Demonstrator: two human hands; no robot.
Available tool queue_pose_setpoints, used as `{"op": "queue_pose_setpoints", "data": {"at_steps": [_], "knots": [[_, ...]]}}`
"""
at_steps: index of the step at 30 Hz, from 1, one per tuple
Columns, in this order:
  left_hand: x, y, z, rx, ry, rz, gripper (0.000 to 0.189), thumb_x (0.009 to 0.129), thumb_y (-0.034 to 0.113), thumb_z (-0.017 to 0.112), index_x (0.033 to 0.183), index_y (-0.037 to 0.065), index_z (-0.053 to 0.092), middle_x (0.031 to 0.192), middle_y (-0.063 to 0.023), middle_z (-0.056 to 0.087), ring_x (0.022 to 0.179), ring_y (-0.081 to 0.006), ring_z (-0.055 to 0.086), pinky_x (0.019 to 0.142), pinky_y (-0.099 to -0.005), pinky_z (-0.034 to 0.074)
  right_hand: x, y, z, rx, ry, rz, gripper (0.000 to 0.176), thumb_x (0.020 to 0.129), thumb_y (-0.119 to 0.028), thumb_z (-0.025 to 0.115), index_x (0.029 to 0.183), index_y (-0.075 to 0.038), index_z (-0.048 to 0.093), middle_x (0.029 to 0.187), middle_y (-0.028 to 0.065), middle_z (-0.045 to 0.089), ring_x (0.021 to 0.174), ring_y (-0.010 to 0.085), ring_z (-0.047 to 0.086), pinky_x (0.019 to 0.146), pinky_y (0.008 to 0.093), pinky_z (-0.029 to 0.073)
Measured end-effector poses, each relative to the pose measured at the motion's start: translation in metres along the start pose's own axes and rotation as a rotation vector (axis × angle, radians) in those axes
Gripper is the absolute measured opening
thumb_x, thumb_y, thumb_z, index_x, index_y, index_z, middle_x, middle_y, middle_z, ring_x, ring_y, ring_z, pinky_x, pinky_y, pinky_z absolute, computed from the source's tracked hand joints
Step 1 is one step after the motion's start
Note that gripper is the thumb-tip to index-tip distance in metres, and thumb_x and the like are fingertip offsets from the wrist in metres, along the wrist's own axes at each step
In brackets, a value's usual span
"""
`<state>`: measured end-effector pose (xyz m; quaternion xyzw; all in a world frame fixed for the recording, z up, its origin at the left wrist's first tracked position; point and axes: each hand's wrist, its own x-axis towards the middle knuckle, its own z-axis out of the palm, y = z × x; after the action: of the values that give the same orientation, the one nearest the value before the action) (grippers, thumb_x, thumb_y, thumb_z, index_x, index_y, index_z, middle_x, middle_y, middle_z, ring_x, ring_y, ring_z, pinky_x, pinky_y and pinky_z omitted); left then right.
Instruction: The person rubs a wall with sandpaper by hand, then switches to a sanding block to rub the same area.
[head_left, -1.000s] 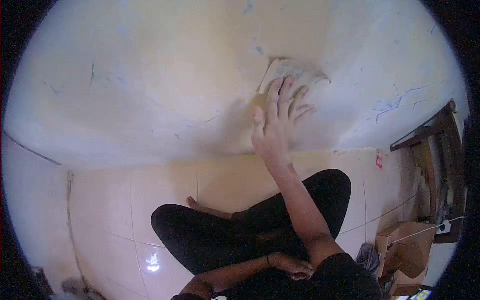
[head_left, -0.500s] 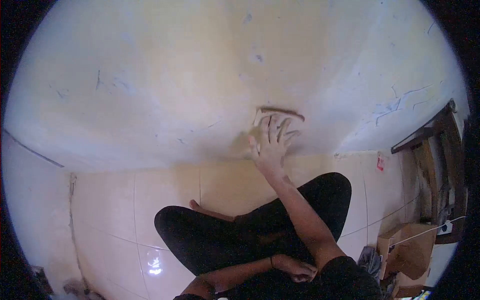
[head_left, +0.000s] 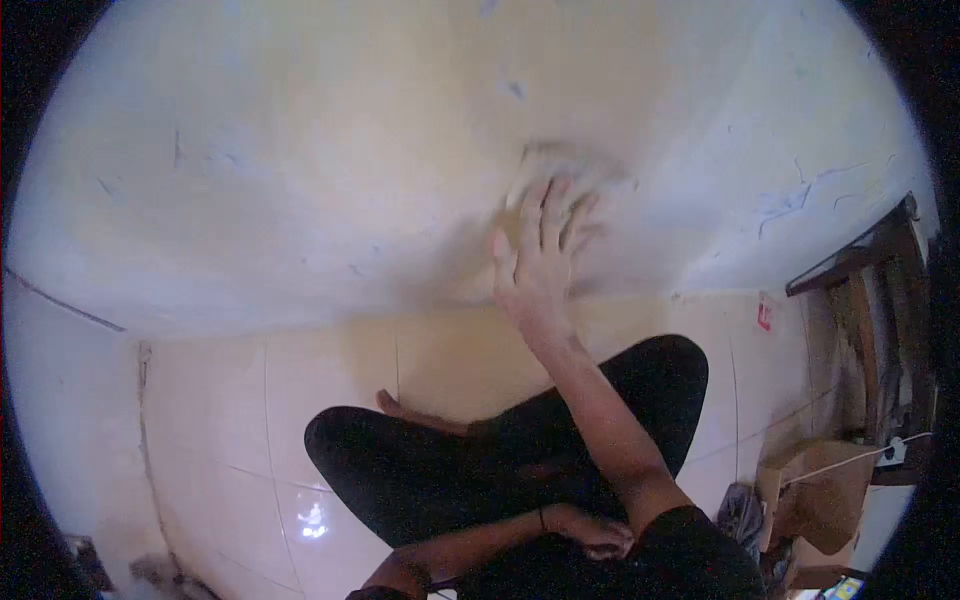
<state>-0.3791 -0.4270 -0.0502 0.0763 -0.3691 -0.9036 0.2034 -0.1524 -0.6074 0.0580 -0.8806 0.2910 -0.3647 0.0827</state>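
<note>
My right hand [head_left: 543, 262] is pressed on a pale sheet with a dark upper edge, which looks like sandpaper [head_left: 575, 166], and holds it against the wall [head_left: 350, 170]. The fingers lie stretched and slightly spread over the sheet, with the thumb out to the left. Motion blurs the sheet's far edge and the fingertips. On my lap rests my left hand [head_left: 600, 538], its fingers curled in, with nothing visible in them. Scuffs and bluish patches mark the pale wall around the sheet.
My crossed legs [head_left: 400, 465] are on the tiled floor [head_left: 215, 410], close to the wall. To the right stand a wooden frame [head_left: 865, 330] and an open cardboard box [head_left: 825, 490], with a white cable [head_left: 845, 465] across it. A dark bag [head_left: 738, 515] lies beside the box.
My right hand has slid the sandpaper a little way up the wall. My left hand has stayed on my lap. The view has shifted slightly.
</note>
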Motion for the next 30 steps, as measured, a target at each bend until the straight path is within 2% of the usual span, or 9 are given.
{"op": "queue_pose_setpoints", "data": {"at_steps": [2, 5, 8, 11, 17, 20, 23, 26, 30], "knots": [[-0.002, -0.001, -0.015, 0.014, -0.104, 0.041, 0.032, 0.101, 0.038, 0.039, 0.093, 0.008, 0.05, 0.07, 0.0031, 0.037, 0.059, -0.0074, 0.036, 0.053, -0.0219, 0.035, 0.02, -0.005, -0.009, -0.053, 0.107, -0.027, 0.071, 0.093, -0.042, 0.047, 0.147, -0.002, 0.023, 0.155, 0.0202, 0.012, 0.139, 0.0514, 0.001, 0.102, 0.0735, 0.001], [-0.008, 0.023, -0.005, 0.005, -0.05, -0.071, 0.033, 0.101, 0.038, 0.038, 0.094, 0.007, 0.049, 0.07, 0.0028, 0.036, 0.059, -0.0075, 0.036, 0.052, -0.0224, 0.034, -0.022, 0.023, 0.046, -0.164, 0.124, -0.154, 0.07, 0.093, -0.04, 0.046, 0.147, -0.002, 0.021, 0.155, 0.0191, 0.012, 0.14, 0.0506, 0.001, 0.104, 0.0716, 0.001], [0.002, 0.0, -0.011, 0.249, -0.044, 0.258, 0.035, 0.101, 0.038, 0.038, 0.094, 0.006, 0.049, 0.068, 0.0024, 0.036, 0.056, -0.0077, 0.036, 0.05, -0.0234, 0.033, -0.015, 0.01, 0.019, -0.111, 0.013, -0.093, 0.069, 0.094, -0.039, 0.046, 0.147, -0.004, 0.022, 0.155, 0.0181, 0.012, 0.14, 0.0501, 0.002, 0.104, 0.0713, 0.0], [-0.001, -0.008, -0.01, -0.07, -0.037, 0.071, 0.034, 0.101, 0.037, 0.037, 0.093, 0.006, 0.05, 0.067, 0.002, 0.037, 0.056, -0.0079, 0.037, 0.05, -0.0236, 0.035, 0.023, -0.009, -0.024, 0.047, 0.096, 0.013, 0.069, 0.093, -0.039, 0.047, 0.147, -0.005, 0.024, 0.155, 0.0186, 0.012, 0.14, 0.0502, 0.003, 0.103, 0.0718, 0.0], [-0.002, 0.014, -0.008, 0.049, -0.03, -0.067, 0.035, 0.101, 0.037, 0.037, 0.093, 0.006, 0.049, 0.069, 0.0022, 0.037, 0.057, -0.0083, 0.039, 0.052, -0.0237, 0.037, -0.016, 0.013, 0.023, -0.213, 0.06, -0.114, 0.07, 0.093, -0.039, 0.046, 0.148, -0.004, 0.02, 0.155, 0.0193, 0.01, 0.139, 0.0509, 0.003, 0.107, 0.0673, 0.002], [-0.001, -0.005, -0.01, 0.118, -0.041, 0.159, 0.035, 0.101, 0.037, 0.036, 0.093, 0.006, 0.049, 0.068, 0.0024, 0.037, 0.058, -0.0082, 0.039, 0.052, -0.0238, 0.037, 0.009, -0.006, -0.006, 0.153, 0.084, 0.042, 0.071, 0.092, -0.041, 0.046, 0.148, -0.005, 0.021, 0.155, 0.0194, 0.01, 0.139, 0.0518, 0.004, 0.104, 0.0709, 0.001], [-0.007, 0.004, -0.005, -0.044, -0.007, 0.022, 0.034, 0.101, 0.036, 0.036, 0.093, 0.006, 0.049, 0.069, 0.0026, 0.037, 0.06, -0.0079, 0.039, 0.053, -0.0227, 0.037, 0.025, -0.005, -0.012, -0.021, 0.125, 0.003, 0.072, 0.092, -0.042, 0.046, 0.148, -0.004, 0.021, 0.155, 0.0205, 0.01, 0.139, 0.0526, 0.004, 0.102, 0.0729, -0.001], [-0.003, 0.009, -0.01, -0.014, -0.041, -0.073, 0.034, 0.101, 0.038, 0.037, 0.095, 0.006, 0.05, 0.069, 0.0025, 0.038, 0.061, -0.0082, 0.039, 0.055, -0.023, 0.037, -0.029, 0.024, 0.047, -0.187, 0.035, -0.125, 0.072, 0.093, -0.042, 0.045, 0.148, -0.002, 0.019, 0.155, 0.0217, 0.01, 0.138, 0.0529, 0.003, 0.102, 0.0722, -0.002], [0.0, 0.0, -0.014, 0.129, -0.026, 0.063, 0.033, 0.101, 0.035, 0.036, 0.09, 0.008, 0.052, 0.064, 0.0016, 0.04, 0.057, -0.0085, 0.04, 0.054, -0.0245, 0.039, -0.007, 0.002, 0.02, -0.053, 0.079, -0.06, 0.071, 0.092, -0.041, 0.045, 0.147, -0.002, 0.022, 0.155, 0.021, 0.011, 0.138, 0.0531, 0.004, 0.102, 0.0727, -0.002]]}}
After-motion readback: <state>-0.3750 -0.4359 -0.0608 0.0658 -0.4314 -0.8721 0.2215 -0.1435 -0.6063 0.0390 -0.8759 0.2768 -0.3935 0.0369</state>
